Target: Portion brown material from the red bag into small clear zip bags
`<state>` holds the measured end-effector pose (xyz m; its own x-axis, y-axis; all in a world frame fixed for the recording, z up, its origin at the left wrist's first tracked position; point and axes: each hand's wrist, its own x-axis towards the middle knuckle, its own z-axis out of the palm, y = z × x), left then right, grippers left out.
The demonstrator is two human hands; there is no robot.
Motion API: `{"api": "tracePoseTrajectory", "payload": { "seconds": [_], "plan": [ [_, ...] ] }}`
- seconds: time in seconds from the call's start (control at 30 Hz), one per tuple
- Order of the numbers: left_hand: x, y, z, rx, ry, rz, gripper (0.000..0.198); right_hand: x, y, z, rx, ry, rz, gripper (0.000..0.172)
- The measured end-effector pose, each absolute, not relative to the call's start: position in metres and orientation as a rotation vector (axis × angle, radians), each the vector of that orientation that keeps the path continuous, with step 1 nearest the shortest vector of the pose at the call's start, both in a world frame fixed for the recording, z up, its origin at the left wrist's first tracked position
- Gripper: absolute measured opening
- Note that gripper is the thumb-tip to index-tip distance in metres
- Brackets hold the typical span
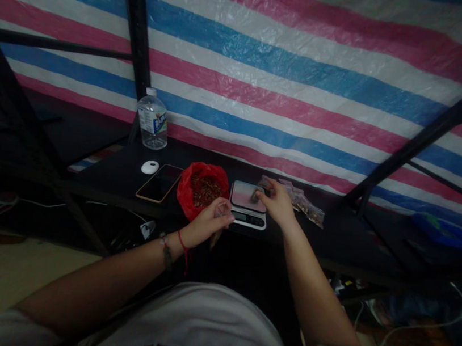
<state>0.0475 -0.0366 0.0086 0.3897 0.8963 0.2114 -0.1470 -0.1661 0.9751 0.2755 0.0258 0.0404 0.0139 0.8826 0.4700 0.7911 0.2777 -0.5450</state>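
Note:
My left hand [208, 220] is closed around a small clear plastic bag [222, 210], whose lower part hangs down under the fingers at the shelf's front edge. Just behind that hand is a red plastic bag [184, 189], open at the top and filled with small brown dried pieces [205, 189]. My right hand [277, 201] reaches over the plate of a white digital scale [249, 197], thumb and fingers pinched at a small dark thing [255, 194] whose kind I cannot make out. Several small filled clear packets [309, 208] lie right of the scale, partly behind this hand.
On the black shelf [105, 181], a phone [159, 182] and a round white object [150, 167] lie left of the red bag. A clear plastic bottle [153, 119] stands farther back. Black metal posts [137, 28] flank the space, with a striped plastic sheet [271, 70] behind.

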Motion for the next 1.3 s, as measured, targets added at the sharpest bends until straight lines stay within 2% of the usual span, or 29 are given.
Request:
{"api": "tracePoseTrajectory", "payload": {
  "seconds": [0.07, 0.27, 0.53, 0.7, 0.8, 0.9, 1.0, 1.1, 1.3],
  "plan": [
    [0.047, -0.034, 0.009, 1.302, 0.719, 1.096, 0.047, 0.285, 0.047, 0.024, -1.616, -1.822, 0.118, 0.06],
    [0.039, -0.026, 0.009, 1.294, 0.761, 1.148, 0.052, 0.287, 0.066, -0.002, -1.683, -1.794, 0.225, 0.041],
    [0.028, -0.02, 0.018, 1.73, 0.964, 1.18, 0.036, 0.252, 0.018, 0.022, -1.188, -1.644, 0.789, 0.049],
    [0.03, -0.028, 0.015, 1.941, 1.077, 1.051, 0.04, 0.231, -0.027, 0.038, -0.941, -1.596, 1.037, 0.052],
    [0.033, -0.032, 0.011, 2.027, 1.082, 1.019, 0.043, 0.224, -0.04, 0.039, -0.886, -1.59, 1.112, 0.044],
    [0.035, -0.035, 0.011, 2.071, 1.058, 1.025, 0.044, 0.22, -0.045, 0.041, -0.898, -1.669, 1.039, 0.029],
    [0.036, -0.039, 0.013, 2.078, 1.03, 1.025, 0.044, 0.218, -0.048, 0.047, -0.897, -1.821, 0.787, 0.019],
    [0.039, -0.041, 0.012, 2.027, 0.98, 1.06, 0.044, 0.218, -0.051, 0.052, -0.872, -1.933, 0.608, 0.021],
    [0.043, -0.04, 0.004, 1.893, 0.828, 1.162, 0.043, 0.218, -0.052, 0.048, -0.849, -1.933, 0.563, 0.032]
  ]
}}
